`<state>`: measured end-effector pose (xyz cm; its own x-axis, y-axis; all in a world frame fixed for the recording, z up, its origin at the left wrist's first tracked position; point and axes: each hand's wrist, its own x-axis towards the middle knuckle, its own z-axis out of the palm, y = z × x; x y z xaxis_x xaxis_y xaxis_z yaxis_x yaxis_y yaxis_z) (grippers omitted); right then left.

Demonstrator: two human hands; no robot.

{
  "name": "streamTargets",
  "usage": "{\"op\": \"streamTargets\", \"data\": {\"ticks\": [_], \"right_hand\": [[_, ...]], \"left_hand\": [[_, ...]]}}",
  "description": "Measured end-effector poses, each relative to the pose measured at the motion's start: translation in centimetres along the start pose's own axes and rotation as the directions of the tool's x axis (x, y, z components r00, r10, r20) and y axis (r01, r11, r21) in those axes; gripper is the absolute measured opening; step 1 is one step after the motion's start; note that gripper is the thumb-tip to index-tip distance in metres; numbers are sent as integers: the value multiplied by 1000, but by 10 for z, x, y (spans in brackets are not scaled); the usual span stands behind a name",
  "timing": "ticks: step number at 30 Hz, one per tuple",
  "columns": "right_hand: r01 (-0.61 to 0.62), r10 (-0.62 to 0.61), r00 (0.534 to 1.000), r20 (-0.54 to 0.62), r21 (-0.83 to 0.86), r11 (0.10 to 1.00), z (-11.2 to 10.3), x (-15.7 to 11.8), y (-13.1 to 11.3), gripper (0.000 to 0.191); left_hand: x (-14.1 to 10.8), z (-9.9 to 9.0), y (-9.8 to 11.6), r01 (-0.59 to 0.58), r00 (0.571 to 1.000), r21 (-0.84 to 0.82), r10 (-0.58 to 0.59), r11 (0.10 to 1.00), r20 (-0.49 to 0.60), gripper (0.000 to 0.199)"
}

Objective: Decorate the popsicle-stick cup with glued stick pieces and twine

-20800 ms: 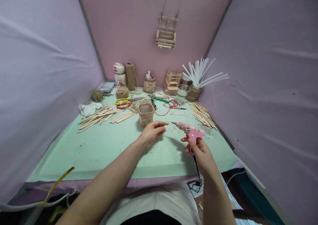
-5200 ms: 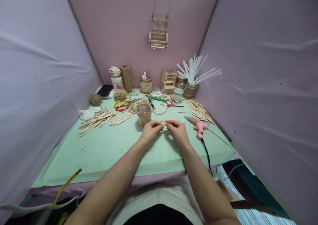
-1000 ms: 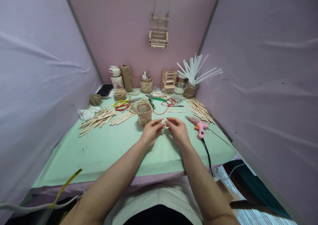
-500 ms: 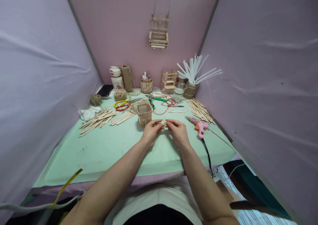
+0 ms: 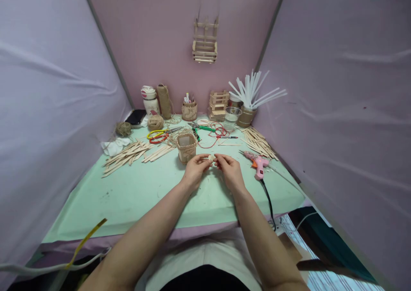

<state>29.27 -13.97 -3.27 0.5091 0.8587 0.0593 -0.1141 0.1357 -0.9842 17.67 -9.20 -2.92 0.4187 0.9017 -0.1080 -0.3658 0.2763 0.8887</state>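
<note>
At the left of our pale green tabletop [image 5: 128, 197] we have crumpled white tissue [image 5: 114, 146], soft and creased, with a fuzzy, olive-brown ball of twine [image 5: 123, 129] just behind it. Flat, slim wooden sticks [image 5: 126, 155] lie beside these in a loose, criss-crossed heap. Further right come a rounder ball of tan jute [image 5: 155, 122] and scissors [image 5: 157, 134] with smooth yellow and red handles.

Next stands our small pot [image 5: 186, 149], upright, angular and open-topped, its light brown walls rough and its rim braided.

Just right of the pot, our left hand [image 5: 195, 170] is nearly closed, thumb and fingertips pinching a small, pale, roundish piece [image 5: 211, 158] above the tabletop. The piece sits between our two hands. Our right hand [image 5: 229, 170] meets it from the other side with fingers curled in and tips drawn close; we cannot tell whether they clamp its edge.

Behind our hands, thin red cord [image 5: 221, 130] loops loosely near a clear, round cup [image 5: 231, 116]. At the right, more flat sticks [image 5: 258, 144] fan out, and nearer us the glossy pink glue gun [image 5: 259, 161] lies on its side, its black cable curving off the table's front edge.
</note>
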Motion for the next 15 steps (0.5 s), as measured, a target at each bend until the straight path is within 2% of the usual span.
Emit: {"op": "streamTargets", "data": {"ticks": [3, 6, 11, 15], "right_hand": [[32, -29, 999, 30, -107, 994, 1, -2, -1, 27], [119, -108, 992, 60, -219, 969, 3, -5, -3, 25], [268, -238, 963, 124, -473, 839, 0, -10, -6, 25], [304, -226, 952, 205, -564, 768, -4, -12, -7, 25]], "left_hand": [[0, 0, 0, -8, 1000, -2, 8, 1000, -22, 42], [1, 0, 0, -23, 999, 33, 24, 999, -34, 43], [2, 0, 0, -103, 991, 115, 112, 988, -75, 38], [1, 0, 1, -106, 992, 154, 115, 982, -48, 35]]}}
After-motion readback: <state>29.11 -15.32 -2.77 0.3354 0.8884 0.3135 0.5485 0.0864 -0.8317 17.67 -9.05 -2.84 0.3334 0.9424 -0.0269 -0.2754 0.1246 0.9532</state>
